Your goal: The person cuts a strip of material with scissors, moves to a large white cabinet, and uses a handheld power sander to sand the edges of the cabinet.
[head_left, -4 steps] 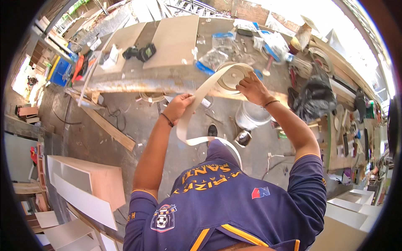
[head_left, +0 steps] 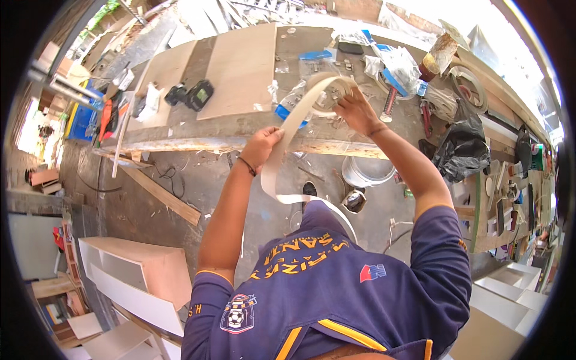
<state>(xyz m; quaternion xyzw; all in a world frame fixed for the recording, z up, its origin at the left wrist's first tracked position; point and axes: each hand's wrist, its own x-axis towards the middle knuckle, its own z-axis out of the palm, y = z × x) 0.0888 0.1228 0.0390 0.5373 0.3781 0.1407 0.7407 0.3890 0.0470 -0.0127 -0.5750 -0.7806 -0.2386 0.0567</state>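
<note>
Grips roll point(head_left: 326, 113) in right hand point(head_left: 358, 112), one o'clock; pinches strip point(head_left: 273, 171) in left hand point(head_left: 262, 148), eleven. Now slightly farther over bench point(head_left: 231, 128), strip still looped.

That long cream band point(head_left: 273, 171), coiled at its upper end, sags through midair, curving away below.

Workbench point(head_left: 231, 129): pale boards point(head_left: 240, 72), plastic packets point(head_left: 403, 66) | Floor point(head_left: 114, 216): wooden plank point(head_left: 165, 195), white bucket point(head_left: 355, 174)

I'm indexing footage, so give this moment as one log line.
left hand: holds pale strip | right hand: grips coil | workbench: beyond hands
</note>
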